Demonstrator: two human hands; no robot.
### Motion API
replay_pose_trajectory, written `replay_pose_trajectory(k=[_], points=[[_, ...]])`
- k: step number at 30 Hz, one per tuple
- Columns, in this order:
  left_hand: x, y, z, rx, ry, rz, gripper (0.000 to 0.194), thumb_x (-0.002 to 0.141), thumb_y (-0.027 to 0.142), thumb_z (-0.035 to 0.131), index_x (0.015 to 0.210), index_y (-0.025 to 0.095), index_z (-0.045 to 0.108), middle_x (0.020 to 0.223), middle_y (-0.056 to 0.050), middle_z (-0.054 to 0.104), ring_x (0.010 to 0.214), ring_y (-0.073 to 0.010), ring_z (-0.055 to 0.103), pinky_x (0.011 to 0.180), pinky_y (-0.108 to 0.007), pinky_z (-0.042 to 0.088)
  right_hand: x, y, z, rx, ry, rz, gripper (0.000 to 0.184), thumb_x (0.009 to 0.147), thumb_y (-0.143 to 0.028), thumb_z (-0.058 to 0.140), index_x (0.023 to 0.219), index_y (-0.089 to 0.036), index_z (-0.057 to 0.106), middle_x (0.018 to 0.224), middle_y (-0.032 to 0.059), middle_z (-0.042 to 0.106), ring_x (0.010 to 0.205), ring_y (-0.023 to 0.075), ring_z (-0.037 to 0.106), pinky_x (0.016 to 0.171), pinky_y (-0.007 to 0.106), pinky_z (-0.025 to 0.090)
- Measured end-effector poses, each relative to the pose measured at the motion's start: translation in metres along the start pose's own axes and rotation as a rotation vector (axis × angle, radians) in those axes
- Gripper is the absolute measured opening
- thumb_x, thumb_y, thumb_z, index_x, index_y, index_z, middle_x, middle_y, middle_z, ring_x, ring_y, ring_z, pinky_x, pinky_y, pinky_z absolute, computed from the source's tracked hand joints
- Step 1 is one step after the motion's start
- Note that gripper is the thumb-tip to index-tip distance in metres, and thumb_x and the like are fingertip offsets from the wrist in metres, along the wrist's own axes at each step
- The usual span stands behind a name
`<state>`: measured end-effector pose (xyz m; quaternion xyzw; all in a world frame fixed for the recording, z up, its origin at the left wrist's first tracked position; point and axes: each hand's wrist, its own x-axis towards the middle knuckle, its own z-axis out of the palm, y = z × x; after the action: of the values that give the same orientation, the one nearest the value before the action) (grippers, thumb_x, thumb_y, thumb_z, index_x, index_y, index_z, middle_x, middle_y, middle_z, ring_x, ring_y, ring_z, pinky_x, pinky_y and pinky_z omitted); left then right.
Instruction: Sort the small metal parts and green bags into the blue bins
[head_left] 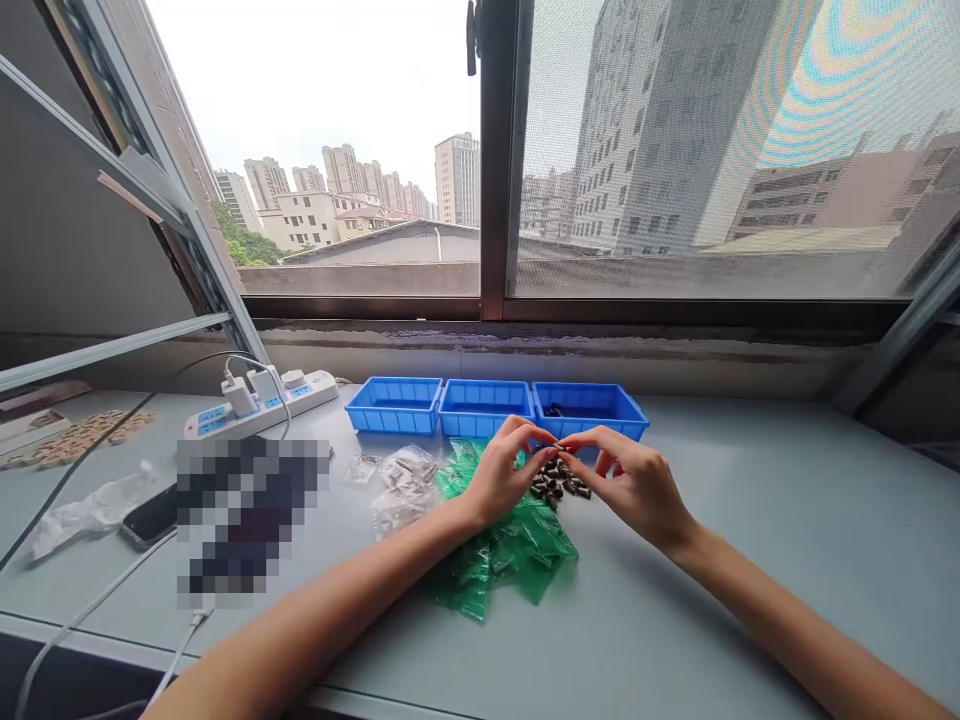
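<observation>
The left hand's and right hand's fingertip grip pinches a small metal piece, loose metal fittings at its six o'clock and a blue bin at one, probably light, stiff, slightly slippery, best held by opposite ends.

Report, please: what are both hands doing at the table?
Left hand, right hand: pinching one tiny dark piece, details unclear. Small dark metallic-looking cylinders: loose pile alongside. Crumpled green plastic bags: beneath left wrist, possibly in the way.
</observation>
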<state>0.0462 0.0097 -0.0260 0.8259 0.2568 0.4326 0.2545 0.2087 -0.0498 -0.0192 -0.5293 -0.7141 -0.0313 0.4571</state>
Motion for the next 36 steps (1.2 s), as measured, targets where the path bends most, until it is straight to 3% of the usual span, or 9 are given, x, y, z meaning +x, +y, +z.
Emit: replay_pose_trajectory(k=[8,23,36], points=[[0.0001,0.0045,-0.0008,0.004,0.008,-0.017,0.014,0.087,0.031,0.053,0.088,0.018,0.059,0.088,-0.003,0.057,0.078,-0.0138,0.054,0.071,-0.026,0.044,0.0021,-0.0031,-0.0004,0.134,-0.009,0.116,0.036,0.082,-0.053,0.052,0.082,-0.022,0.071,0.075,0.0032,0.070,0.043,0.0104,0.051,0.040,0.024,0.040],[0.0003,0.0027,-0.0004,-0.020,0.018,0.040,0.017,0.083,0.035,0.058,0.081,0.018,0.058,0.085,-0.003,0.056,0.081,-0.0147,0.053,0.069,-0.026,0.044,-0.0011,0.0032,0.0066,0.136,-0.114,0.058,0.026,0.082,-0.042,0.054,0.079,-0.021,0.070,0.072,0.0020,0.068,0.044,0.0103,0.051,0.044,0.024,0.042],[0.0009,0.0047,0.0004,-0.019,0.023,-0.050,0.018,0.085,0.035,0.051,0.080,0.018,0.054,0.084,-0.002,0.054,0.073,-0.0126,0.050,0.061,-0.024,0.040,0.0000,-0.0021,0.0028,0.198,-0.023,0.068,0.021,0.081,-0.036,0.057,0.080,-0.020,0.071,0.070,0.0011,0.067,0.042,0.0084,0.047,0.041,0.023,0.040]])
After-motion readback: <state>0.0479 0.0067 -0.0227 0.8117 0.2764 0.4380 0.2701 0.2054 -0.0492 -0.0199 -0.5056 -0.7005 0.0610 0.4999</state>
